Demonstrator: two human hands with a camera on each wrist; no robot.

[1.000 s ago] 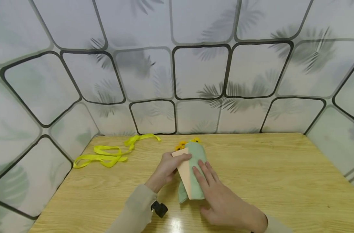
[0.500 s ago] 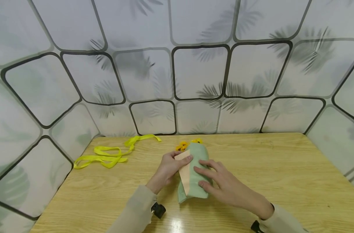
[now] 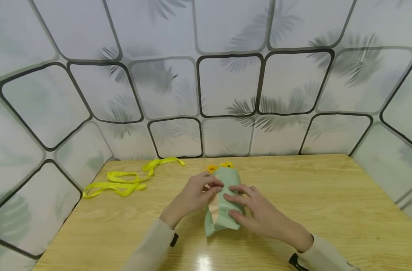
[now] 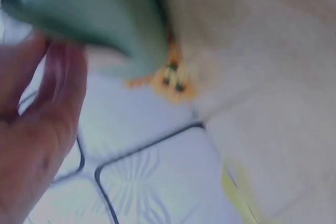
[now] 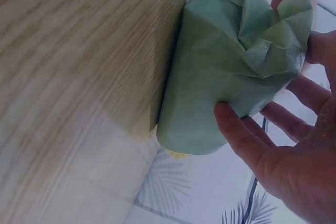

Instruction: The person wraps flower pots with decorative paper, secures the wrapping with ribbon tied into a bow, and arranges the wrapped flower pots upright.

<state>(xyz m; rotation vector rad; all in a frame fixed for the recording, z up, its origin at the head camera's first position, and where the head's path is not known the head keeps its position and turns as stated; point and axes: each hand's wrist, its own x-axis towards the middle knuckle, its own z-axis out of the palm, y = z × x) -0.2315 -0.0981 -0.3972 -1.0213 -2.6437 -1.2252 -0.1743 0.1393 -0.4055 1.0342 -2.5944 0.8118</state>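
Observation:
A small bouquet wrapped in pale green paper (image 3: 230,177) lies on the table, its peach inner side folded over along the left. Orange-yellow sunflowers (image 3: 212,168) peek out at the far end. My left hand (image 3: 195,194) pinches the paper's folded edge between thumb and fingers. Spread across the right side of the bundle, my right hand (image 3: 260,212) presses the paper with its fingertips. In the right wrist view the green wrapping (image 5: 210,72) is crumpled at the stem end, and one fingertip (image 5: 224,111) touches its side. The left wrist view is blurred.
A long yellow ribbon (image 3: 124,185) lies in loose loops at the table's back left. The wooden table (image 3: 310,195) ends against a patterned backdrop (image 3: 229,86), which also rises at both sides.
My left hand has shifted its hold, with fingers now over the paper edge beside the thumb. My right hand has turned, bringing its thumb onto the wrapping.

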